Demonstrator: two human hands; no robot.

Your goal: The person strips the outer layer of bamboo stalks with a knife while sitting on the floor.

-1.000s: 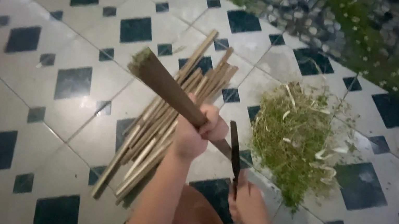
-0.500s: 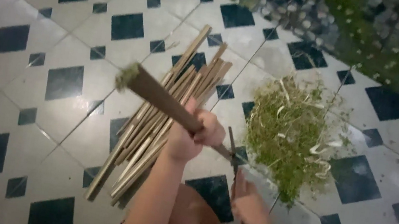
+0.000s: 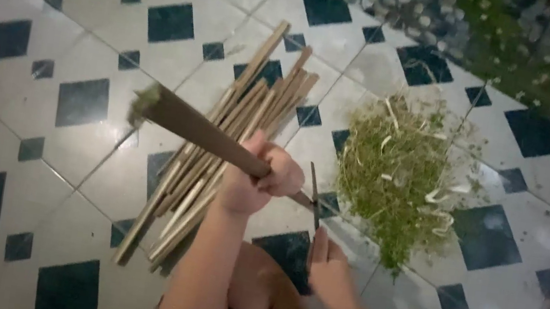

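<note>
Head view: left hand (image 3: 258, 181) clenches the brown stalk (image 3: 199, 129); right hand (image 3: 328, 271) grips the knife (image 3: 314, 195), which should shave just beyond that fist, angled away.

White floor tiles (image 3: 94, 149) w/ dark diamonds, dim light

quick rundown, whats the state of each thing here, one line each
left hand: closed around the brown stalk, holding it up off the floor
brown stalk: tilted, green tufted end up and to the left
right hand: gripping the knife handle
knife: blade up, meeting the stalk's lower end
stick bundle: lying flat on the tiled floor
green trimmings pile: loose heap on the tiles
</note>
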